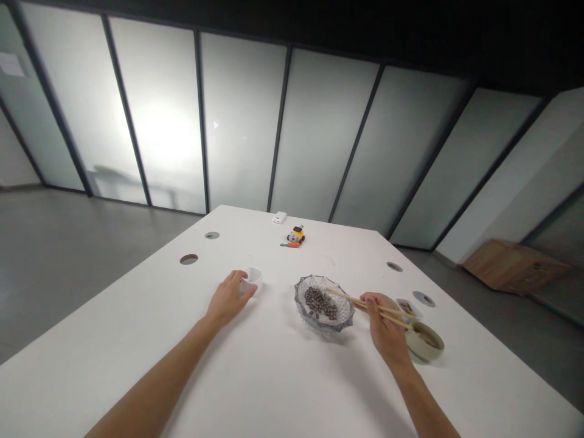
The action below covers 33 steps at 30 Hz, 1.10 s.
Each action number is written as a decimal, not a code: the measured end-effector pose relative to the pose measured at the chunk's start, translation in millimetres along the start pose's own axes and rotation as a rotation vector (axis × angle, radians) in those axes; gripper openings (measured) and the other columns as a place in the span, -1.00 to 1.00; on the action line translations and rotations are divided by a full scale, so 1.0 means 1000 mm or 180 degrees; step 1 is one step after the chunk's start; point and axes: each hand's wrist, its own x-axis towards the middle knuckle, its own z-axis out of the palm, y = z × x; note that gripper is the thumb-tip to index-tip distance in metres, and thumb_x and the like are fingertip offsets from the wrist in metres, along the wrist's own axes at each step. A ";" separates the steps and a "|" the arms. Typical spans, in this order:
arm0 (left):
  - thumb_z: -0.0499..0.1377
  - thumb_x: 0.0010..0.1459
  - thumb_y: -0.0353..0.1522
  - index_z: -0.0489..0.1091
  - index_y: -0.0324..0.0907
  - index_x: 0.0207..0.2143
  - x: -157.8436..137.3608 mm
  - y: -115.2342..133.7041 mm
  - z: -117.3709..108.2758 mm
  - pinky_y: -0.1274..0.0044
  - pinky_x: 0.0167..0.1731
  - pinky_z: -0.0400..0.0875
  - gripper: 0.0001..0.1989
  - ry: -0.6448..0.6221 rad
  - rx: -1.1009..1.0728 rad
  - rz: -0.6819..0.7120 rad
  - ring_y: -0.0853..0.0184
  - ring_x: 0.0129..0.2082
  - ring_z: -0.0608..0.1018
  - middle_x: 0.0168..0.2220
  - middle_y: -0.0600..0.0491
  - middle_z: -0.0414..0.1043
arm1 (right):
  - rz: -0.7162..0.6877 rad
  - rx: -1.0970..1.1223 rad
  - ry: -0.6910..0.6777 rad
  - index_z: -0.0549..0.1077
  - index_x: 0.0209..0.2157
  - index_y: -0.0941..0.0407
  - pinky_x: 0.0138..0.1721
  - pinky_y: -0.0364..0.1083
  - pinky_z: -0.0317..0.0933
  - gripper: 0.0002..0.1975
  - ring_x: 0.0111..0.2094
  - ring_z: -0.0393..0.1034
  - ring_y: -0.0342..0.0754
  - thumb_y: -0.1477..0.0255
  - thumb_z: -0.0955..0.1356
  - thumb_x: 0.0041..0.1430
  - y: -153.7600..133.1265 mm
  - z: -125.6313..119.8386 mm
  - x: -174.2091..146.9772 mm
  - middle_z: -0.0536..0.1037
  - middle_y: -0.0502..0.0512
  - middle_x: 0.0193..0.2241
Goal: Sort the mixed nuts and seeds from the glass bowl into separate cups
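Note:
My left hand is closed around the near-left side of a small white cup standing on the table. Held in my right hand is a pair of wooden chopsticks, their tips reaching over a clear glass bowl with a scalloped rim. Inside the bowl lie many small dark striped pieces, like seeds or beans. Whether the tips pinch one of them I cannot tell. Just right of my right hand are a beige round bowl and a small clear dish with small things in it.
A yellow toy vehicle and an orange toy carrot lie farther back on the white table. Behind them is a white box. Round holes pierce the tabletop near both sides. A cardboard box is on the floor at right.

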 end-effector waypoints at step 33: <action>0.29 0.27 -0.13 0.14 -0.17 0.46 -0.025 0.037 0.021 0.12 0.33 0.31 -0.20 -0.0780 -0.0410 0.0674 -0.07 0.34 0.45 0.42 -0.25 0.29 | -0.0223 0.0111 -0.0092 0.59 -0.35 0.05 -0.19 0.03 0.41 -0.56 -0.29 0.53 0.06 0.12 0.27 0.52 -0.005 0.014 -0.012 0.65 0.13 -0.37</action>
